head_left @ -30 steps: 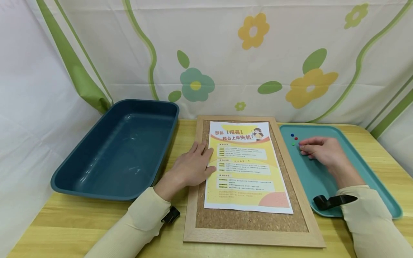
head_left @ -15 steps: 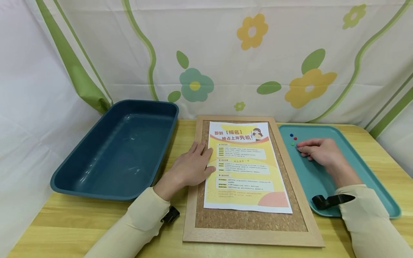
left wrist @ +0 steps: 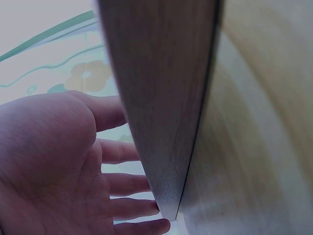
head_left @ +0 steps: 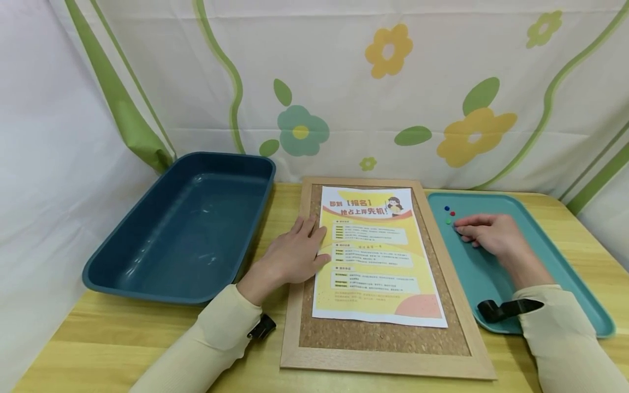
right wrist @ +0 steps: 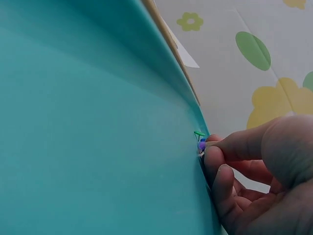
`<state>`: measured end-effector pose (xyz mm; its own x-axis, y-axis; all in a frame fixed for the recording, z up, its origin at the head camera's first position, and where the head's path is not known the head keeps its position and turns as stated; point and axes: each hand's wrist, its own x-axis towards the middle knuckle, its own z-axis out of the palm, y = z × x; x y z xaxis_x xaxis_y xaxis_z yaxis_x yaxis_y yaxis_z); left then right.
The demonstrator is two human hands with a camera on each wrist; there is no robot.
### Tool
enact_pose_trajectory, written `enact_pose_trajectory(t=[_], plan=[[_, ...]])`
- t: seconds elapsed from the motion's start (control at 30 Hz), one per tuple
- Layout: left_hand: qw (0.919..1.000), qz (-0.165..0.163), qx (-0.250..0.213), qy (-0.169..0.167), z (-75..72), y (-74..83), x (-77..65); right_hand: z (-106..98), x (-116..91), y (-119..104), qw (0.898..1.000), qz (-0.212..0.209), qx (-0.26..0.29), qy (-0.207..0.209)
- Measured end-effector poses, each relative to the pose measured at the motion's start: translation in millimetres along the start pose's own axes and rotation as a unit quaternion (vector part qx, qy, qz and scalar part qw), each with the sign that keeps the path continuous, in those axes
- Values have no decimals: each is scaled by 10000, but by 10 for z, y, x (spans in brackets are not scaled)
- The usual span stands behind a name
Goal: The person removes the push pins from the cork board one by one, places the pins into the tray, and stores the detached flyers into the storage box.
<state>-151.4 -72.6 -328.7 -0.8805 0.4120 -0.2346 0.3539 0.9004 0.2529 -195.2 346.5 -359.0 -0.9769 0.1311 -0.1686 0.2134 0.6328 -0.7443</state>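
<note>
My left hand (head_left: 295, 251) rests with spread fingers on the left rim of a wood-framed cork board (head_left: 383, 341), thumb and fingertips at the edge of a printed yellow poster (head_left: 373, 256) lying on the cork. In the left wrist view, straight fingers lie over the frame's side (left wrist: 161, 112). Over the teal tray (head_left: 496, 284), my right hand (head_left: 493, 234) pinches a purple thumbtack (right wrist: 202, 145) between thumb and forefinger. Just beyond the fingertips lie a green thumbtack (head_left: 448, 221), a red thumbtack (head_left: 452, 213) and a blue thumbtack (head_left: 446, 208); the green one's pin shows in the right wrist view.
A deep dark-blue basin (head_left: 182, 234) stands on the wooden table (head_left: 98, 333) at the left. The teal tray lies close along the board's right side. Behind everything hangs a white curtain (head_left: 344, 82) with printed flowers.
The right hand has shifted slightly left on the tray, its fingertips closer to the green thumbtack. The left hand stays on the board; the whole view has moved a little.
</note>
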Motion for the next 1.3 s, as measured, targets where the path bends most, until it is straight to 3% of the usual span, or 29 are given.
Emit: enact_pose_trajectory(t=[0.3,0.57,0.83,1.03,1.3], plan=[[9999,76,20,81,9,2,3,4,-8,8,10000,-60,47,65],[10000,40,-2,26,4,1,1,-31,-29,-59,9988,-163,461,36],[10000,47,-34,43,-4,2,-3,40,-105,-319,9946,-453,559,-743],[10000,81,-33,49,2,7,6,156,-197,-525,9910,-581,504,-1098],[10000,36,4,26,-3,-3,2,247,-156,-676,9893,-293,215,-1415]])
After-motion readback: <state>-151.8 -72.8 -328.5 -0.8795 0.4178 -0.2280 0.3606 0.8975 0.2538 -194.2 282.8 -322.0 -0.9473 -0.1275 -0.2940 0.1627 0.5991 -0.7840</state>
